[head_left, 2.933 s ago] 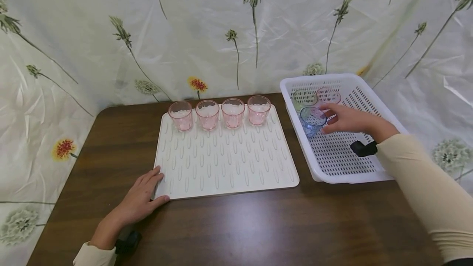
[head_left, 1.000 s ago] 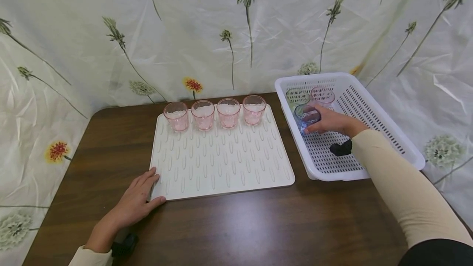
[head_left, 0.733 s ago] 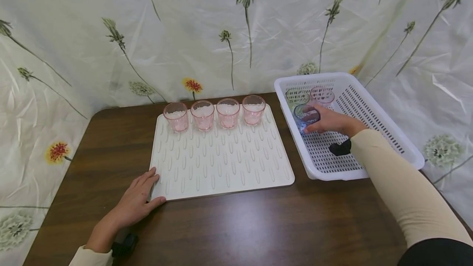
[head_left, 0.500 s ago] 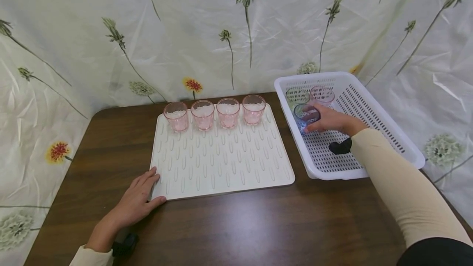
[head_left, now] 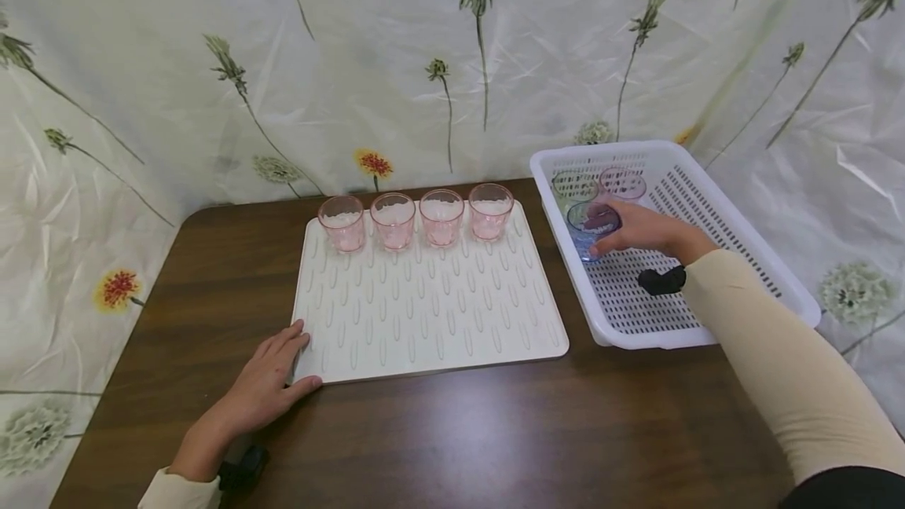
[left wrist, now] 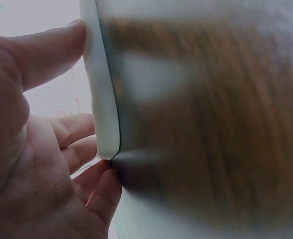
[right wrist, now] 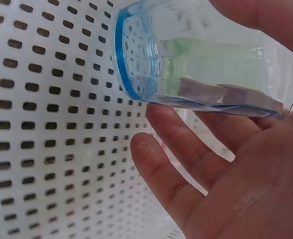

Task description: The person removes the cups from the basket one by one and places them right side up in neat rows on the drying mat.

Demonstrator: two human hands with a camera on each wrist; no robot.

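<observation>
In the head view, my right hand (head_left: 639, 228) reaches into the white plastic basket (head_left: 601, 320) and grips a blue drinking glass (head_left: 584, 242). The right wrist view shows the glass (right wrist: 201, 74) between the thumb and the fingers, its thick blue base close over the perforated basket floor. Behind it in the basket stand a green glass (head_left: 571, 181) and a pink glass (head_left: 624, 179). My left hand (head_left: 265, 383) rests at the near left corner of the white ridged mat (head_left: 431, 320), thumb on the front edge and fingers along the left edge.
A row of several pink glasses (head_left: 441, 222) stands upright along the mat's far edge. The mat and the basket sit on a dark wooden table (head_left: 452, 446). A flower-printed curtain (head_left: 396, 61) hangs behind the table and at both sides.
My right hand has moved from the right side of the blue glass to around it, fingers on its far side. The left hand stays at the mat's corner; the head view has shifted slightly.
</observation>
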